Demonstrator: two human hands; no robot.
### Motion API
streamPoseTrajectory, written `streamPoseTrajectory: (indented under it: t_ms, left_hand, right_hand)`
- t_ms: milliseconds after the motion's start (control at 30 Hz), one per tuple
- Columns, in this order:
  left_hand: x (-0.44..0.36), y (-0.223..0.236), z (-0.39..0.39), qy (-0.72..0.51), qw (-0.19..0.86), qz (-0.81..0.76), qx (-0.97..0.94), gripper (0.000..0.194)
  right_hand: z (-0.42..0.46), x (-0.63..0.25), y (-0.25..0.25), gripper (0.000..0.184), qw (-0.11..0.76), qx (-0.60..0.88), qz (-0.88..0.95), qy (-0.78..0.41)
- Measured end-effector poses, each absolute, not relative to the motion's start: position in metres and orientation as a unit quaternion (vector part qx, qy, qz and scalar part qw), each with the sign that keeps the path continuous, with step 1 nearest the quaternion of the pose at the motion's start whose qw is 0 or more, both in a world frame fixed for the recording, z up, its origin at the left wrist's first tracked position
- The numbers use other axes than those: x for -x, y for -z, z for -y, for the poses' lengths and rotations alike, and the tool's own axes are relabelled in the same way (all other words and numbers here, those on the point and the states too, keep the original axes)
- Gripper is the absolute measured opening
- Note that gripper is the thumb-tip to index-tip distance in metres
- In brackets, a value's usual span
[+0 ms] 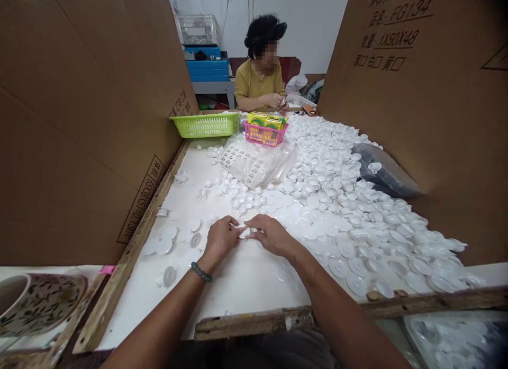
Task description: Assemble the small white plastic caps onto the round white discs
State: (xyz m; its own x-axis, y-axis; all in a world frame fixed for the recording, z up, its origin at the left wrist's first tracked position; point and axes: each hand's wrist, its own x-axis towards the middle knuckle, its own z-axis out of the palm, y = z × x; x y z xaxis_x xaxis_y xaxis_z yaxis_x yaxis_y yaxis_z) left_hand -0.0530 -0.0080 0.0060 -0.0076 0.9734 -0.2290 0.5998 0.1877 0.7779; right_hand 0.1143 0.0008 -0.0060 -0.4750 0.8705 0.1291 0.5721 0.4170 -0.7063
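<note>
Pinched by left hand (225,234) and right hand (268,232), close together over desk (238,289): small white piece (245,232). Rightward: heap of white plastic parts (325,183); dark bag (384,170), near right cardboard panel (420,109). Farther out: clear plastic bag (257,160); pink basket (264,137), holding yellow packets (266,120); green basket (206,126), by left cardboard panel (95,120).

Hands (246,233) holding small white piece (244,232), white tabletop (238,284)

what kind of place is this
Probably a small workshop or hand-assembly room: a wood-edged worktable carries a large spread of small white plastic parts, printed cardboard walls it in on both sides, and another person sits working at the far end.
</note>
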Motion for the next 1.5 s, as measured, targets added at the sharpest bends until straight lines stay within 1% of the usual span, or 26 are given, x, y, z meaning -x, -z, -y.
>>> streamPoseTrajectory:
  t_ms: [67, 167, 233, 333, 467, 633, 700, 767, 867, 933, 1000, 1167, 1300, 1500]
  left_hand:
    - [0.053, -0.008, 0.006, -0.231, 0.407, -0.671, -0.575, 0.024]
    - [0.055, -0.006, 0.0, -0.204, 0.442, -0.676, -0.554, 0.026]
    - [0.057, -0.003, -0.003, -0.18, 0.446, -0.674, -0.561, 0.026]
    - [0.06, -0.004, -0.008, -0.147, 0.446, -0.665, -0.581, 0.03]
    - [0.063, -0.009, -0.009, -0.131, 0.457, -0.657, -0.585, 0.035]
    - [0.056, -0.005, 0.001, -0.195, 0.415, -0.674, -0.579, 0.031]
    - [0.05, -0.001, 0.007, -0.226, 0.424, -0.675, -0.56, 0.03]
    - [0.046, 0.003, 0.01, -0.259, 0.472, -0.664, -0.519, 0.03]
    - [0.042, 0.005, 0.012, -0.296, 0.56, -0.633, -0.444, 0.03]
    - [0.041, 0.005, 0.011, -0.3, 0.587, -0.626, -0.416, 0.031]
    - [0.043, 0.005, 0.01, -0.289, 0.601, -0.629, -0.4, 0.031]
    - [0.048, 0.007, 0.004, -0.267, 0.629, -0.622, -0.381, 0.032]
    - [0.049, 0.01, 0.007, -0.277, 0.629, -0.616, -0.384, 0.032]
    - [0.047, 0.014, 0.016, -0.351, 0.573, -0.606, -0.426, 0.03]
  right_hand:
    - [-0.001, -0.113, 0.008, 0.022, 0.228, 0.444, 0.822, -0.273]
    - [-0.004, -0.109, 0.009, 0.014, 0.221, 0.449, 0.83, -0.247]
    - [-0.006, -0.107, 0.009, 0.012, 0.216, 0.455, 0.831, -0.236]
    - [-0.006, -0.106, 0.008, 0.013, 0.208, 0.452, 0.836, -0.23]
    - [-0.003, -0.105, 0.006, 0.017, 0.196, 0.437, 0.841, -0.252]
    - [0.003, -0.104, 0.003, 0.029, 0.165, 0.518, 0.807, -0.231]
    - [0.003, -0.107, 0.001, 0.031, 0.167, 0.524, 0.802, -0.232]
    - [0.003, -0.111, 0.0, 0.027, 0.184, 0.501, 0.806, -0.255]
    - [0.001, -0.116, 0.002, 0.014, 0.211, 0.473, 0.801, -0.301]
    - [-0.001, -0.118, 0.006, 0.01, 0.223, 0.474, 0.786, -0.329]
    - [-0.004, -0.119, 0.011, 0.015, 0.23, 0.483, 0.762, -0.365]
    - [-0.013, -0.12, 0.022, 0.036, 0.235, 0.491, 0.7, -0.462]
    - [-0.011, -0.121, 0.02, 0.038, 0.243, 0.485, 0.695, -0.472]
    - [-0.005, -0.123, 0.016, 0.026, 0.254, 0.482, 0.717, -0.436]
